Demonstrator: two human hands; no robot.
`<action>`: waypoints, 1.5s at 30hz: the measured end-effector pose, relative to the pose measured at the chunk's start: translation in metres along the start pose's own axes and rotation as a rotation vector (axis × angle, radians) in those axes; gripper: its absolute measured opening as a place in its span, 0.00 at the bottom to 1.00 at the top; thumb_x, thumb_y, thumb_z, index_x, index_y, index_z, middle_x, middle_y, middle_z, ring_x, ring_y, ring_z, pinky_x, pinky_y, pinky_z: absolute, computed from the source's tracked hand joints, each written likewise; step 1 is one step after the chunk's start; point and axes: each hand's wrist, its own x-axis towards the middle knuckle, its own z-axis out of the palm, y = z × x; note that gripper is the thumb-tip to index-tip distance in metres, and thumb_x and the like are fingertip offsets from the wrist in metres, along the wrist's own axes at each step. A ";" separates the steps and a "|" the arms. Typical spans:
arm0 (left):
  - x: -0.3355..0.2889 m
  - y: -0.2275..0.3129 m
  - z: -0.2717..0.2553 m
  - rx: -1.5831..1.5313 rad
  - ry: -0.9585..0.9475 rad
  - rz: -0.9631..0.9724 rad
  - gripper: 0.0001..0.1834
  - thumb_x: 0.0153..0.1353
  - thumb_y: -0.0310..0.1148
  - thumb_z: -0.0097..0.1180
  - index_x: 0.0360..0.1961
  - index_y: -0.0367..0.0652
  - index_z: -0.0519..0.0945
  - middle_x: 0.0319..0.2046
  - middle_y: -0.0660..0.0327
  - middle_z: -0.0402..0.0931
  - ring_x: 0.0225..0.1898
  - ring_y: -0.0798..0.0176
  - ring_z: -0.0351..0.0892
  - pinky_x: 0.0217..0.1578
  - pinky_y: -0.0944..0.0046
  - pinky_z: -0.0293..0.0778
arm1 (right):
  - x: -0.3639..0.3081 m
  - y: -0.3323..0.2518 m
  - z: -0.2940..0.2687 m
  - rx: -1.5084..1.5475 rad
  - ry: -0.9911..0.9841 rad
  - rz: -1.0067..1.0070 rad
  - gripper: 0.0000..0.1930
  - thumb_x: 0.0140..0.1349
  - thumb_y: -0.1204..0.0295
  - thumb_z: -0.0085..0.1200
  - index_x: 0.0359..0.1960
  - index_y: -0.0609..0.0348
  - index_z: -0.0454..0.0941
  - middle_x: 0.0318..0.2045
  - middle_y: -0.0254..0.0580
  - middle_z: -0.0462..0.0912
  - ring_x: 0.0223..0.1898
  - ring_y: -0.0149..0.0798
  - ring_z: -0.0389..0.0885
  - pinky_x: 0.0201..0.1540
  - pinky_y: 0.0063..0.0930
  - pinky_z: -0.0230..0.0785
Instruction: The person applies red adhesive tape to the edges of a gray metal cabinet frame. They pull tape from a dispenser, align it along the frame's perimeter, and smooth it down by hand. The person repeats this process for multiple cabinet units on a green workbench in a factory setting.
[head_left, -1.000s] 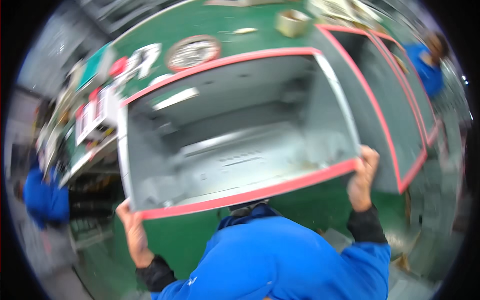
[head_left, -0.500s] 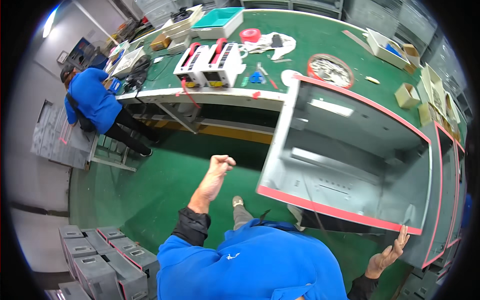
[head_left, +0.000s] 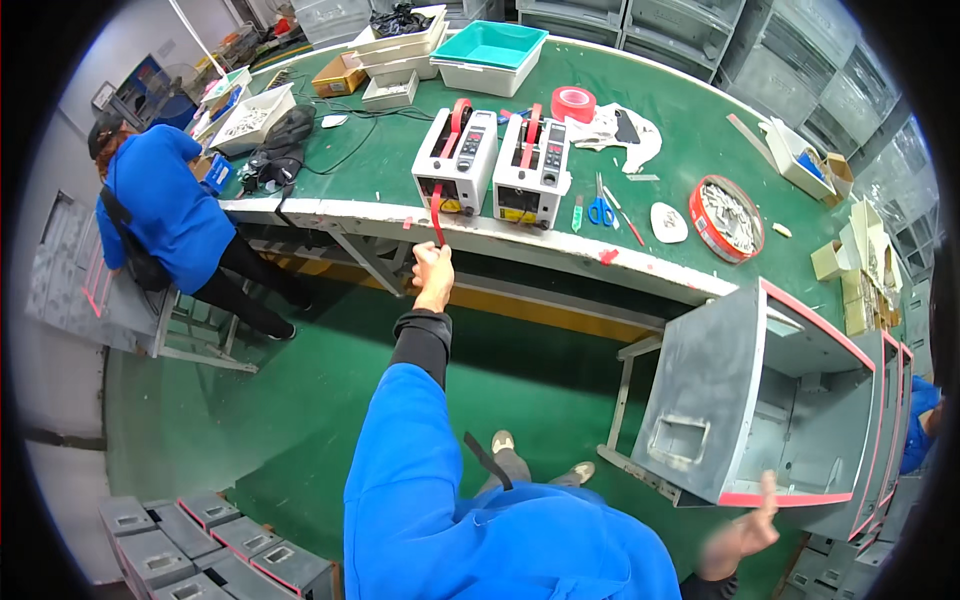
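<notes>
Green bench (head_left: 690, 125) ahead. I see the left hand (head_left: 432, 277) pinching red tape (head_left: 437, 218). Right hand (head_left: 744, 537) blurred, fingers parted, near grey box (head_left: 697, 385).

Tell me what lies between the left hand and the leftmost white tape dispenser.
In the head view, a strip of red tape runs from the dispenser past the table's edge to the left hand.

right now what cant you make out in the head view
All in the head view:
Left hand: its own curled fingers hide the grip, if any, on the red tape.
Right hand: blur hides whether it touches the open grey box.
Stacked grey boxes: cut off by the lower edge, full number unclear.
Person at far right: mostly cut off by the dark rim.
</notes>
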 end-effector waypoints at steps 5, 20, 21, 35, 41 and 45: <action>0.070 0.032 0.008 0.144 0.173 0.256 0.22 0.55 0.40 0.53 0.47 0.45 0.61 0.46 0.59 0.68 0.52 0.48 0.59 0.50 0.46 0.49 | 0.022 0.021 0.009 0.094 0.249 0.420 0.16 0.60 0.66 0.35 0.42 0.69 0.61 0.50 0.60 0.70 0.54 0.49 0.68 0.60 0.41 0.55; -0.117 -0.023 0.006 0.051 -0.439 0.839 0.08 0.54 0.25 0.49 0.36 0.43 0.69 0.36 0.62 0.67 0.41 0.57 0.62 0.42 0.59 0.52 | 0.032 0.012 0.008 0.086 0.201 0.464 0.16 0.64 0.63 0.38 0.42 0.66 0.64 0.43 0.51 0.73 0.45 0.42 0.74 0.51 0.35 0.66; -0.144 -0.009 -0.011 -0.003 -0.704 0.816 0.09 0.54 0.26 0.49 0.37 0.43 0.69 0.36 0.62 0.67 0.42 0.58 0.61 0.43 0.59 0.52 | 0.037 0.008 0.006 0.010 0.191 0.514 0.15 0.66 0.63 0.39 0.40 0.67 0.66 0.41 0.49 0.73 0.45 0.41 0.74 0.50 0.35 0.67; -0.297 0.318 -0.074 -0.639 -1.525 1.360 0.19 0.57 0.19 0.42 0.50 0.39 0.60 0.49 0.58 0.62 0.50 0.66 0.59 0.52 0.64 0.56 | 0.111 -0.053 0.068 1.286 -0.590 0.349 0.20 0.63 0.65 0.47 0.52 0.58 0.55 0.49 0.51 0.70 0.48 0.42 0.70 0.51 0.37 0.62; -0.322 0.346 -0.047 -0.289 -0.524 1.833 0.19 0.54 0.16 0.46 0.46 0.42 0.63 0.47 0.61 0.67 0.48 0.61 0.61 0.50 0.63 0.57 | 0.134 -0.015 0.041 1.214 -0.668 0.443 0.09 0.66 0.67 0.40 0.41 0.59 0.63 0.37 0.51 0.78 0.35 0.34 0.75 0.36 0.27 0.68; -0.318 0.346 -0.024 -0.474 -0.063 1.619 0.16 0.55 0.22 0.49 0.44 0.41 0.62 0.45 0.58 0.68 0.47 0.61 0.62 0.50 0.59 0.57 | 0.160 0.030 0.029 1.202 -0.587 0.376 0.11 0.65 0.63 0.40 0.41 0.54 0.58 0.31 0.57 0.79 0.22 0.35 0.76 0.25 0.24 0.69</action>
